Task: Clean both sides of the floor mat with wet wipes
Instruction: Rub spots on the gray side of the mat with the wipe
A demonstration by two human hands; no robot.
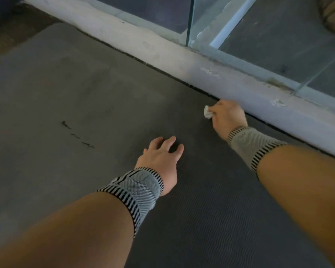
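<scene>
Forearms reach over the floor mat [85, 89], which lies flat beside the ledge [182, 55]. Left hand [161, 159] rests spread, bracing it; right hand [227, 115] pinches a crumpled wet wipe [208, 112]. Best to wipe in overlapping strokes toward the scuff marks [77, 134].

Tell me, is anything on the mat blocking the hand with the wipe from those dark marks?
Nothing visible does. The right hand grips the wet wipe near the pale sill. Between it and the dark marks lies only bare floor mat. The left hand rests nearer the camera, off that line.
</scene>
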